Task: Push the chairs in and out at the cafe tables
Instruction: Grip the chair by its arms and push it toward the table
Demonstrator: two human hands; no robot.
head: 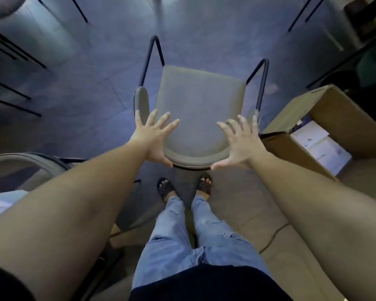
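Note:
A grey padded chair with black metal legs and padded armrests stands right in front of me, seen from above, its curved backrest nearest my feet. My left hand is spread wide over the left end of the backrest, thumb by the rim. On the other side my right hand is spread the same way at the right end. Both hands have fingers apart and grip nothing; whether the palms touch the chair is unclear.
An open cardboard box holding white packages sits on the floor just right of the chair. Another grey chair curves in at the left. Black table or chair legs cross the upper left and upper right. Tiled floor lies ahead.

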